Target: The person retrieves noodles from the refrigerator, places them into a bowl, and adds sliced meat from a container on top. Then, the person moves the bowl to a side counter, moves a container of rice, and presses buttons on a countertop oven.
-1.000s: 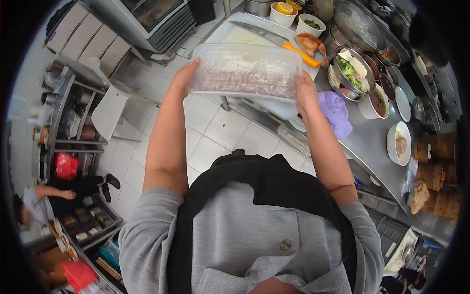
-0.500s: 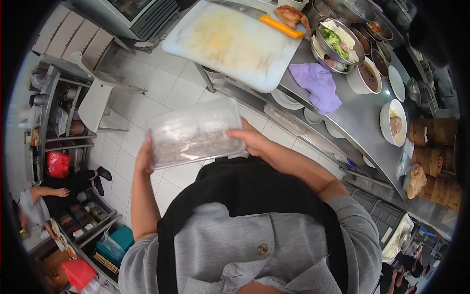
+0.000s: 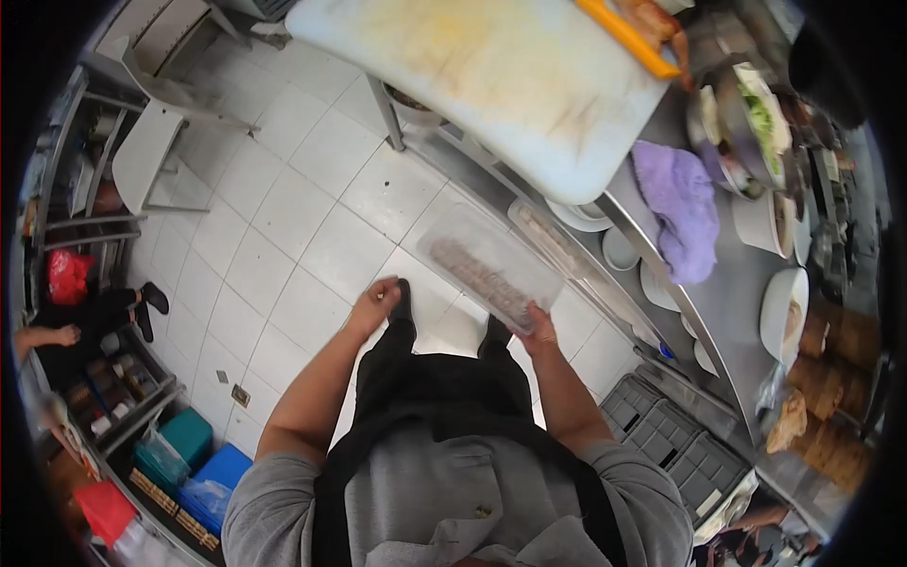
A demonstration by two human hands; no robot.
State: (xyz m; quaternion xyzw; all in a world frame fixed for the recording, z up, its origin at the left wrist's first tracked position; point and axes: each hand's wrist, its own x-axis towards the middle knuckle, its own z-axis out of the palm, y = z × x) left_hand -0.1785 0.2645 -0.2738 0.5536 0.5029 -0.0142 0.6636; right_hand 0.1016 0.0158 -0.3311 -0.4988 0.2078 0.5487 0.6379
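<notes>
My right hand [image 3: 539,331] grips the near right corner of a clear plastic container [image 3: 487,260]. Small brownish-grey pieces of food, too blurred to name, lie along its lower side. The container is held tilted beside the metal counter, above the lower shelf's edge and the floor. Away from it, over the tiles near my shoe, my left hand [image 3: 376,304] has its fingers curled in, and nothing shows in them.
Ahead stands a white cutting board [image 3: 491,85] with an orange-handled knife [image 3: 633,38]. A purple cloth [image 3: 675,208] and several bowls cover the counter at right. Grey crates [image 3: 675,449] sit low at right. A white chair [image 3: 151,156] and a seated person's legs [image 3: 104,307] are at left.
My left hand has let go of the container and moved apart from it. My right hand has carried the container rightward and turned it. The view has shifted toward the floor.
</notes>
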